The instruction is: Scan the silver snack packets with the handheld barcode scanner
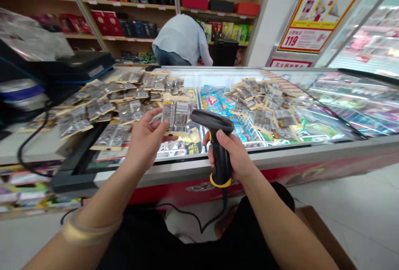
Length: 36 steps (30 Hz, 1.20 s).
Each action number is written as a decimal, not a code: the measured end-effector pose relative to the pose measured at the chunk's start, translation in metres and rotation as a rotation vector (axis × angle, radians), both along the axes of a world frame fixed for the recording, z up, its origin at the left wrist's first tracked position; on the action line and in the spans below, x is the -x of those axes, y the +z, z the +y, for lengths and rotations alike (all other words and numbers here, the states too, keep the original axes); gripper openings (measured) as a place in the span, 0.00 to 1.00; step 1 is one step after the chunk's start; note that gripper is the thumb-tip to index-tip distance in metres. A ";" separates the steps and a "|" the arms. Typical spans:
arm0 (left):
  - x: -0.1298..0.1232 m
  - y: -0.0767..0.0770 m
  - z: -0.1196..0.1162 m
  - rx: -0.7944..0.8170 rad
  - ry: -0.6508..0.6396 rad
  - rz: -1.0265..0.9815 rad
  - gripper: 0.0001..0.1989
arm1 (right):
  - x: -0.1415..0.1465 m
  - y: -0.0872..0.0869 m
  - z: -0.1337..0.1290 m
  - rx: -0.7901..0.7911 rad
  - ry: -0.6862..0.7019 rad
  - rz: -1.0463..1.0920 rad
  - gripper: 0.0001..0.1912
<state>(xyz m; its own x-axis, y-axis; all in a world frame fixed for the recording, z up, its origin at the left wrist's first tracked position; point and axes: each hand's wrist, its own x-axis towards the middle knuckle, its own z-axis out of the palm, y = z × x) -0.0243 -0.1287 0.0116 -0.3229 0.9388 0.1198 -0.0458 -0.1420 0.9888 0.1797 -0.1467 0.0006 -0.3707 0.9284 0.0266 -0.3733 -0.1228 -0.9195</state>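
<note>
In the middle of the head view, my left hand [147, 137] pinches a small clear packet [178, 116] with dark contents and a tan edge, tilted toward me. My right hand [232, 153] is wrapped round the grip of a black barcode scanner [220, 153] with yellow trim. The scanner's head points left at the packet, a short gap apart. Many similar packets lie in a heap [131, 91] on the left of the freezer's glass top, behind my left hand. A second heap [264, 99] spreads on the right of the glass.
Under the glass of the chest freezer [311, 153] lie blue and green packages. The scanner's cable [199, 222] loops down near my legs. A person [182, 39] in a light shirt bends before shelves [131, 6] of bottles and boxes. Dark equipment [81, 64] stands at left.
</note>
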 end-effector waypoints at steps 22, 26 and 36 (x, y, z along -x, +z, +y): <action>-0.239 -0.012 0.078 -0.174 -0.598 1.404 0.40 | -0.191 0.005 0.062 0.236 -0.715 0.085 0.24; -0.249 -0.009 0.088 -0.178 -0.586 1.409 0.40 | -0.194 0.008 0.072 0.218 -0.757 0.053 0.24; -0.215 0.000 0.060 -0.229 -0.568 1.274 0.39 | -0.189 0.003 0.063 0.038 -0.727 -0.025 0.26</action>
<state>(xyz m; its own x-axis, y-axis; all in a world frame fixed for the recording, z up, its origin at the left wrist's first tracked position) 0.1912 -0.0688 0.0114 0.5306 0.8228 0.2037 0.7441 -0.5672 0.3531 0.3686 -0.0836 0.0034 0.3402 0.9403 -0.0105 -0.3513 0.1167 -0.9289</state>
